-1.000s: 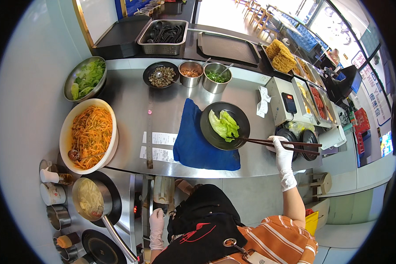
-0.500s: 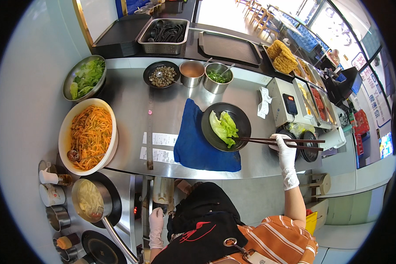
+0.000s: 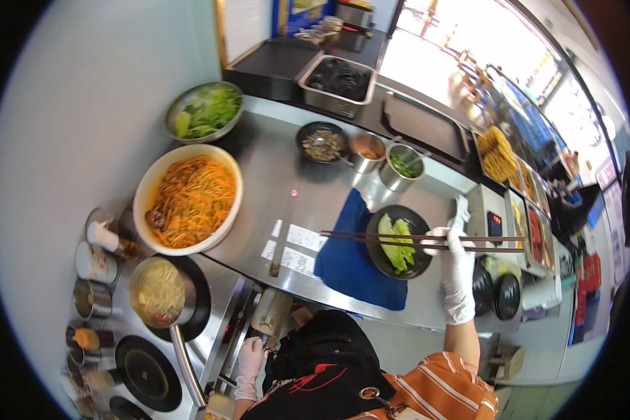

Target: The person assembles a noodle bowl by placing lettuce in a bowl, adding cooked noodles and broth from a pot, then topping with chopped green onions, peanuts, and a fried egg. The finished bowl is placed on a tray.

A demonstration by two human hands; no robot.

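Note:
My right hand (image 3: 452,255), in a white glove, is closed around long dark chopsticks (image 3: 399,239). They extend left across a black bowl (image 3: 425,264), their tips over a folded blue cloth (image 3: 350,266). Lettuce leaves (image 3: 397,245) lie in the bowl, which rests partly on the cloth. Low beside the counter edge hangs my left hand (image 3: 250,355), gloved too, its fingers curled; what they hold, if anything, is hidden. A long-handled pot (image 3: 178,297) with pale food in liquid stands on the cooktop to its left.
At left are a large white tub of shredded orange food (image 3: 236,199) and a steel bowl of greens (image 3: 239,112). Behind the cloth stand a black dish (image 3: 322,143), a reddish-brown sauce pot (image 3: 365,164) and a chopped-green pot (image 3: 397,183). Paper slips (image 3: 297,260) lie near the edge.
My view has swung left. The chopsticks have moved left, from touching the lettuce to reaching across the bowl, and my right hand is closer to the bowl.

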